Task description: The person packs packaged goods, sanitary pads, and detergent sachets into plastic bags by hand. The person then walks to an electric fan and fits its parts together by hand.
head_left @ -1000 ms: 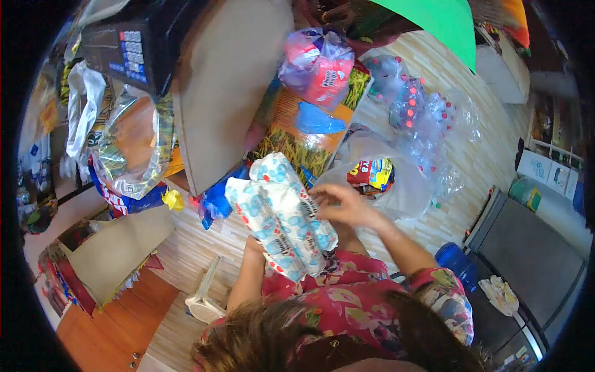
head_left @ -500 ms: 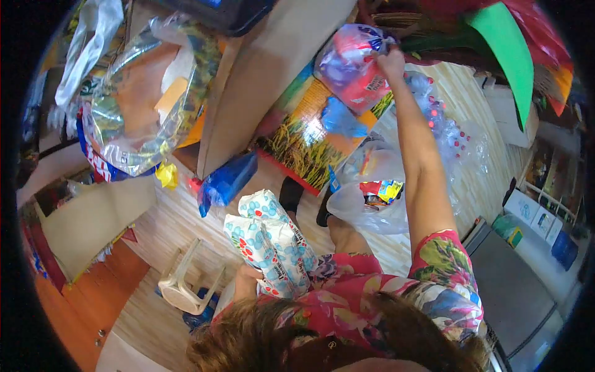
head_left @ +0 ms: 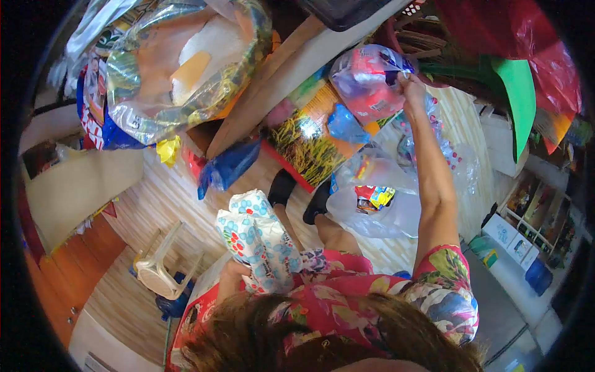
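Patterned packs [head_left: 263, 245] are already up in the left hand's [head_left: 232, 274] closed grip, and the right hand [head_left: 411, 93] has the pink bag [head_left: 367, 80] pinched by its top.

Stool [head_left: 162, 277] cream; dress [head_left: 347, 286] pink, floral; leaf-shaped sheet [head_left: 515, 102] green.

The stool [head_left: 162, 279] looks like smooth plastic, the bag with red and pink things inside [head_left: 370, 84] is thin, shiny, see-through plastic, the green sheet [head_left: 515, 102] is smooth and matt, the flowery clothes [head_left: 353, 291] are soft cloth, and the floor [head_left: 180, 192] looks like pale, smooth wood.
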Motion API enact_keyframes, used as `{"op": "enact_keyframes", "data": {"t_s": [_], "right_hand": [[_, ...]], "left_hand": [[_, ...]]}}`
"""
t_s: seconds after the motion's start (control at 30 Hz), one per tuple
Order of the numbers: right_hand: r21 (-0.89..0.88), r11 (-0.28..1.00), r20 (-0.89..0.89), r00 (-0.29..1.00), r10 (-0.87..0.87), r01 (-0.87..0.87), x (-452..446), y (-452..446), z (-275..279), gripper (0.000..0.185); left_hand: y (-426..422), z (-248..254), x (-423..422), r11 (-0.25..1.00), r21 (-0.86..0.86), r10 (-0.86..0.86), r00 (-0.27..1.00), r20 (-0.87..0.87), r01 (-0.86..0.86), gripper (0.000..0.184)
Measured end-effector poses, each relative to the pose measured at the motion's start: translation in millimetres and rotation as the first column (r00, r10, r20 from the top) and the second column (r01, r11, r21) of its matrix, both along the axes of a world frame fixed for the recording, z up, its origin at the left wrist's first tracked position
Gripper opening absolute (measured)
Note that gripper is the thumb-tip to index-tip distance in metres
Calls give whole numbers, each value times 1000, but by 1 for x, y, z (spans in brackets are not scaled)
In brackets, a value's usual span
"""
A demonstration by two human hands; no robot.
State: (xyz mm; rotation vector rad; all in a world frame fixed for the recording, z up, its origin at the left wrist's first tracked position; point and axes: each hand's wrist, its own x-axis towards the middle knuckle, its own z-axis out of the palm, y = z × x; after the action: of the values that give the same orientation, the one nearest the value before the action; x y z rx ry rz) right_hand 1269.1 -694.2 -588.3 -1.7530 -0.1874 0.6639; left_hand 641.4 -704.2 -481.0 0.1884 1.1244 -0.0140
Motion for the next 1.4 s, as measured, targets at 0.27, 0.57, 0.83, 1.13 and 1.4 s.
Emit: {"op": "enact_keyframes", "data": {"t_s": [0.27,0.57,0.83,1.13,1.4], "right_hand": [[-81,997,-71,997,2,-8,-41,-62,137,22],[-199,978,9,998,-61,62,-180,-200,337,25],[-324,909,57,964,-259,263,-289,-330,402,28],[-301,826,-118,841,-528,476,-358,-475,363,24],[-238,814,-136,812,-568,529,-373,-638,336,23]], "left_hand": [[19,39,-23,997,79,-22,1000,6,21,79],[89,71,35,915,315,-347,891,293,252,96],[113,152,120,710,564,-637,726,260,421,69],[5,166,189,476,589,-852,508,127,653,70],[-198,157,267,414,708,-876,461,141,571,60]]}}
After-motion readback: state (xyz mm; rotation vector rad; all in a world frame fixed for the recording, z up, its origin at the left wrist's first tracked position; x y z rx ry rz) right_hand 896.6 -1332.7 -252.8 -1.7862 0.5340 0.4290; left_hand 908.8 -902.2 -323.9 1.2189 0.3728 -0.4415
